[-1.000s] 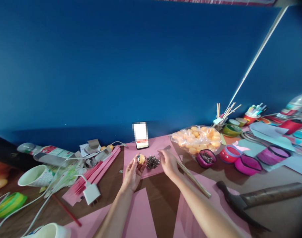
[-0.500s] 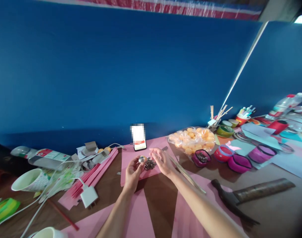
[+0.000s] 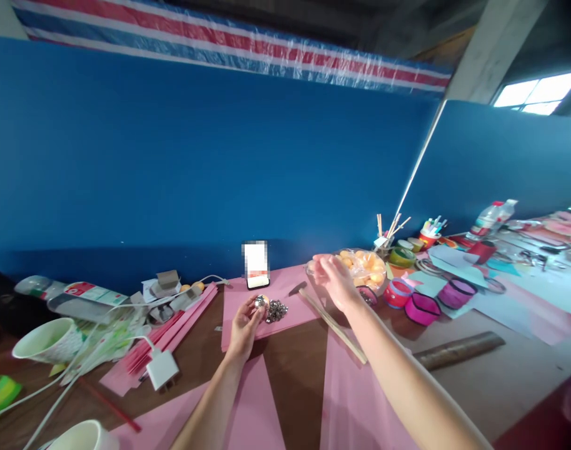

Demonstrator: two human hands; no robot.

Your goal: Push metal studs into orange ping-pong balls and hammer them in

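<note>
My left hand (image 3: 243,324) pinches a small ball (image 3: 261,302), its visible side silvery and shiny with a little pale orange showing. Close beside it, a heap of small shiny metal pieces (image 3: 277,311) lies on the pink paper (image 3: 233,312); their exact kind is too small to tell. My right hand (image 3: 333,280) is raised to the right of the heap, its fingers stretched out and nothing visible in them. It covers part of a clear bag of orange balls (image 3: 367,267). Pale wooden sticks (image 3: 335,328) lie below that hand.
A phone (image 3: 258,278) leans against the blue panel (image 3: 196,169). On the right are a hammer handle (image 3: 461,350), partly behind my forearm, and magenta tape rolls (image 3: 422,309). To the left are a white charger (image 3: 162,369), a paper cup (image 3: 46,340) and a bottle (image 3: 95,299).
My right hand has moved up and right, away from the metal pieces toward the bag. My left hand still holds the ball. The view has tilted up and turned right.
</note>
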